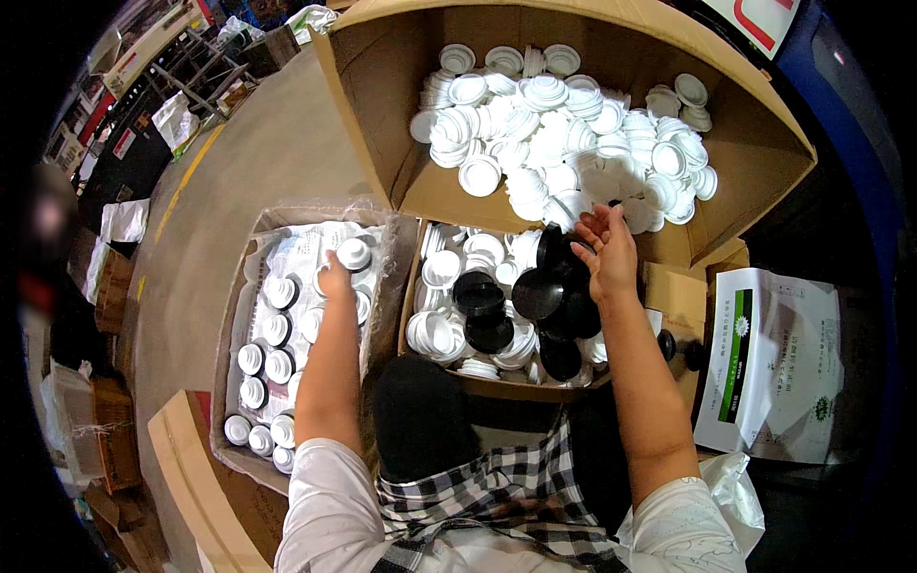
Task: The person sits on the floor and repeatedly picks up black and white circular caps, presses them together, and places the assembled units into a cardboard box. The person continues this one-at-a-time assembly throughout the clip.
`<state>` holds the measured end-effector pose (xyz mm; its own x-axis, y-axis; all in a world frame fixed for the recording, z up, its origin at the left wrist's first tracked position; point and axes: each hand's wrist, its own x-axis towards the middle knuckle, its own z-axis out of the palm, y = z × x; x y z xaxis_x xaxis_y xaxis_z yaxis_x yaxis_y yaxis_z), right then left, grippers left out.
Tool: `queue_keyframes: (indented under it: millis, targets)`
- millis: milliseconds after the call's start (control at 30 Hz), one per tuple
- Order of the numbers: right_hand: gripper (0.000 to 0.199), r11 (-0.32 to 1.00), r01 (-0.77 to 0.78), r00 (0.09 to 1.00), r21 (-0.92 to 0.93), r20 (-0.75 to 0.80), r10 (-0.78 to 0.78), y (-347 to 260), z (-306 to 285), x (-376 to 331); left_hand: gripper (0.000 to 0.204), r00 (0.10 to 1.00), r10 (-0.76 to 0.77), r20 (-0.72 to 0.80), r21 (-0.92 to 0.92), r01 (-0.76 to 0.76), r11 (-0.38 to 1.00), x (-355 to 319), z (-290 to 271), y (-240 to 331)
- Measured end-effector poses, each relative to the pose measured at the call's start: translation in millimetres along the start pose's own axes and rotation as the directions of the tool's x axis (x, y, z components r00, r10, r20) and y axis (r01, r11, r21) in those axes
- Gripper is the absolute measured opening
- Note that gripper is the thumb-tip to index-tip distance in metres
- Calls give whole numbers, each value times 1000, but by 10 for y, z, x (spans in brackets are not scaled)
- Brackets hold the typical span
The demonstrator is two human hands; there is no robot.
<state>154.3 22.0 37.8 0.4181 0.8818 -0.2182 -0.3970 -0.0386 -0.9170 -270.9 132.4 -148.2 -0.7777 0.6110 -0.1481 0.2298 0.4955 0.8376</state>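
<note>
At the left, my left hand [334, 277] has its fingers closed at the edge of a white stepped cap [353, 254] in the lined carton [223, 368]. Several similar white caps [279, 292] with dark lower edges stand there in loose rows. My right hand [607, 250] is palm up with its fingers apart, above the near edge of the large box. Beneath it lie black round lids [538, 294], mixed with white ones [441, 269] in the smaller middle box [506, 387]. A heap of white lids [544, 124] fills much of the large cardboard box [374, 105].
A white printed carton [764, 363] stands at the right, with a cardboard flap [676, 304] beside it. Another open carton [201, 463] is at the lower left. Past the concrete floor [263, 143], a metal rack [196, 76] and bags line the left side.
</note>
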Motion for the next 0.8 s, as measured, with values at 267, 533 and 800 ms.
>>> queue_keyframes:
  millis: [267, 533, 800]
  targets:
    - [40, 986, -10, 991, -166, 130, 32, 45, 55, -81, 24, 150, 400, 904, -58, -885, 463, -1460, 317, 489]
    - [38, 976, 21, 978, -215, 207, 25, 42, 35, -104, 17, 147, 584, 798, -138, -899, 415, -1518, 165, 416]
    - [72, 447, 820, 516, -358, 800, -306, 103, 115, -382, 9, 284, 495, 821, -571, 425, 703, -2330, -251, 1078]
